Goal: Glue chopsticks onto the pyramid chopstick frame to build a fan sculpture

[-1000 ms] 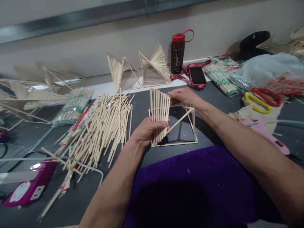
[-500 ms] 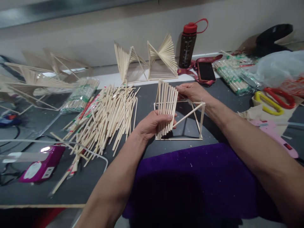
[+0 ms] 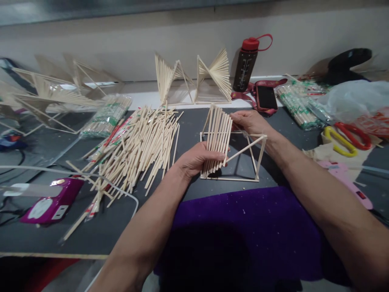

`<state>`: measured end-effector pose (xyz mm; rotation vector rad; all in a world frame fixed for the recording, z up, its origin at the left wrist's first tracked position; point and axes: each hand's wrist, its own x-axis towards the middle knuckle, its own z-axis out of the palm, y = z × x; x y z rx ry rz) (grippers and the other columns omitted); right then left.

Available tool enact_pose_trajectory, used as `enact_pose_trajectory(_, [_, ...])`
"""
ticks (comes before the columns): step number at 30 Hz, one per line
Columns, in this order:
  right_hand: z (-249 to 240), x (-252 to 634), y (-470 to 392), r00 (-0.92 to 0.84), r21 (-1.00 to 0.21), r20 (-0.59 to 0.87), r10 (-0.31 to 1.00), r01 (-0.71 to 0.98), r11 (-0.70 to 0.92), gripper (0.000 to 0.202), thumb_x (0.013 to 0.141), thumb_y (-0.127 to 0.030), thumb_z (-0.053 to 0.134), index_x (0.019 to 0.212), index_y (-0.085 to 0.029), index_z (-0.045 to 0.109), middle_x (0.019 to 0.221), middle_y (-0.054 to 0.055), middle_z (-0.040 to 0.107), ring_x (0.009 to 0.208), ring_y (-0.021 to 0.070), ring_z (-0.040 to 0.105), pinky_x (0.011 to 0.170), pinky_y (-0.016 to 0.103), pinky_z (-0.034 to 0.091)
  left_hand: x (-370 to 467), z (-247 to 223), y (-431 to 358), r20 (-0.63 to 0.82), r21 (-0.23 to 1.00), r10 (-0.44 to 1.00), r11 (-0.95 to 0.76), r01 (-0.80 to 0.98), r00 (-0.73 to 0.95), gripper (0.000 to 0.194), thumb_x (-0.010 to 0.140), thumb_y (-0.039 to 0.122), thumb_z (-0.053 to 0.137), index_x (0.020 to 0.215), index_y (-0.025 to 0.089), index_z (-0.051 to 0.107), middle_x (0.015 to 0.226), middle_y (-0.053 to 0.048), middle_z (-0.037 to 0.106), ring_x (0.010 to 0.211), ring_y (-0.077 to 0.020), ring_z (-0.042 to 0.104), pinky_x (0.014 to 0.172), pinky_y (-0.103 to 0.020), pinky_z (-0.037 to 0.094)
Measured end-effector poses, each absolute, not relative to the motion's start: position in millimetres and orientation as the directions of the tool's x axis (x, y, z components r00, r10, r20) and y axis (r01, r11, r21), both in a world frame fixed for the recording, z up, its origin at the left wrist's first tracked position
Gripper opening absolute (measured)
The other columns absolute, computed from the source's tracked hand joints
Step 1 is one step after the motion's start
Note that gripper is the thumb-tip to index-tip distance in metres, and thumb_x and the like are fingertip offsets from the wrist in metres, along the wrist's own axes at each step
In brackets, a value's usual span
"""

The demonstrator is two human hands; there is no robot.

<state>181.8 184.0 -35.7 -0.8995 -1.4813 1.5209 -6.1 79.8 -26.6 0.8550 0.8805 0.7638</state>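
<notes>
A frame of wooden chopsticks stands on the dark tabletop, with a slanted fan of chopsticks across its left side. My left hand is closed around the lower end of the fan, thumb pressed along the rightmost chopstick. At the fan's upper end, my right hand pinches the top of that same outermost chopstick. Its fingertips are partly hidden behind the sticks. A single chopstick brace slants up to the frame's right corner.
Loose chopsticks lie heaped on the left, near a magenta power strip. Two twisted chopstick structures stand behind, beside a bottle and phone. Scissors and a pink glue gun lie right.
The camera view has shifted slightly, so everything appears a little lower. Both hands keep their hold on the chopstick fan, with barely any movement.
</notes>
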Motion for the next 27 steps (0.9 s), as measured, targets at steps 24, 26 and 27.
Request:
enact_pose_trajectory(24, [-40.4,185.8,183.6,-0.434,-0.994,0.100,0.895,-0.077,0.074,0.039,0.073,-0.053,0.072,0.064,-0.016,0.062,0.060,-0.001,0.057,0.056,0.0102,0.048,0.058,0.027,0.037,0.1,-23.8,73.7,-0.330,0.833,0.803,0.495,-0.248,0.496,0.025,0.059,0.016,0.077,0.081,0.009,0.066,0.067,-0.007,0.066,0.060,-0.0169,0.065,0.061,-0.029,0.054])
enact_pose_trajectory(26, [-38.2,186.2,181.3,-0.428,-0.995,0.097,0.899,-0.071,0.073,0.040,0.072,-0.054,0.072,0.064,-0.016,0.062,0.059,-0.001,0.056,0.055,0.0099,0.047,0.057,0.026,0.036,0.4,-24.9,73.1,-0.325,0.835,0.806,0.490,-0.250,0.495,0.024,0.059,0.016,0.077,0.079,0.009,0.065,0.065,-0.007,0.066,0.059,-0.0162,0.065,0.058,-0.028,0.053])
enact_pose_trajectory(27, [-37.2,186.4,180.3,-0.425,-0.995,0.096,0.900,-0.070,0.073,0.040,0.072,-0.054,0.072,0.063,-0.016,0.062,0.059,-0.001,0.057,0.055,0.0098,0.046,0.056,0.026,0.036,0.4,-25.7,73.1,-0.322,0.836,0.807,0.488,-0.252,0.495,0.024,0.059,0.016,0.077,0.079,0.009,0.065,0.065,-0.006,0.066,0.058,-0.0158,0.064,0.057,-0.027,0.053])
